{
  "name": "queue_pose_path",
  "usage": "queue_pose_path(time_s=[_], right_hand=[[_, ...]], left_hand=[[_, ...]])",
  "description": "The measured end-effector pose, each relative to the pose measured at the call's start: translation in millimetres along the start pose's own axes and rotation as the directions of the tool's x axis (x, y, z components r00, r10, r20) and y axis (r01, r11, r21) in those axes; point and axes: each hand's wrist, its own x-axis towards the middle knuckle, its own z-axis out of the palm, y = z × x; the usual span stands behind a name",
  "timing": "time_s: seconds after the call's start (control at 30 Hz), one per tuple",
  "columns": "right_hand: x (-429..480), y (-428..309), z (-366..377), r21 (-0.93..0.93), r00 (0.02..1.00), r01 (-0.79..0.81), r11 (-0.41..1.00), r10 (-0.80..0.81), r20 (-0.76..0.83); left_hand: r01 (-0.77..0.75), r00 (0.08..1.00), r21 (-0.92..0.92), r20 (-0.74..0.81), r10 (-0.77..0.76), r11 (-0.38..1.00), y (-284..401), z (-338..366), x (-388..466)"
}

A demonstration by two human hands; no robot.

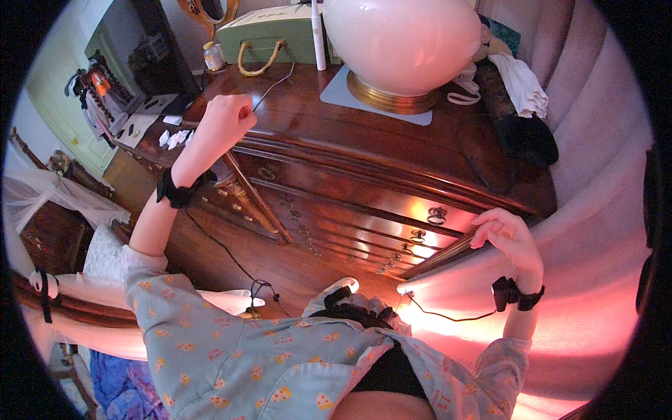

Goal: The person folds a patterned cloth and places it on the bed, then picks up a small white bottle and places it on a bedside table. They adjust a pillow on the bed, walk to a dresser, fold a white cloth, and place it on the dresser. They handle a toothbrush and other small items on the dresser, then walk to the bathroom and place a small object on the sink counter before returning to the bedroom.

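Observation:
My left hand [226,123] is raised over the left front edge of a dark polished wooden dresser [294,113]. Its fingers are curled into a fist on a thin cable [273,86], which runs back toward a green box [278,44] with a rope handle. Beside the dresser's right front corner, my right hand [506,236] hovers with fingers loosely bent and apart, holding nothing. Both wrists wear black straps with devices and trailing black cords. Between the hands, the drawer fronts [336,194] bear metal ring pulls [437,216].
A white globe lamp [401,47] with a brass base stands on a pale mat [336,97]. An upright white electric toothbrush [318,39] and a jar [212,56] stand nearby. White cloth [520,84] and a black furry item [525,139] lie right. Curtains [583,210] hang alongside; crumpled tissues [176,138] lie left.

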Motion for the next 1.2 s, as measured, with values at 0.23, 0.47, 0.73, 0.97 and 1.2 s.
queue_pose_path(time_s=[0.23,0.47,0.73,0.97,1.2], right_hand=[[-3,-2,2,0.116,0.998,0.009,0.993,-0.016,0.061],[-8,-1,5,0.128,0.997,0.008,0.992,-0.017,0.07],[-18,4,4,0.1,1.0,-0.019,0.995,0.017,0.02],[-16,7,7,0.107,0.999,-0.03,0.994,0.033,-0.027],[-16,12,2,0.076,0.996,-0.066,0.995,0.07,-0.057]], left_hand=[[-0.04,0.999,0.167,0.006,0.039,0.985,-43,49,35],[-0.178,0.975,0.196,0.166,0.147,0.964,-60,75,75],[0.252,0.814,0.187,0.489,-0.312,0.949,-26,72,85],[0.247,0.705,0.111,0.661,-0.257,0.963,-45,67,92],[-0.14,0.92,0.225,0.39,0.042,0.964,-106,11,51]])
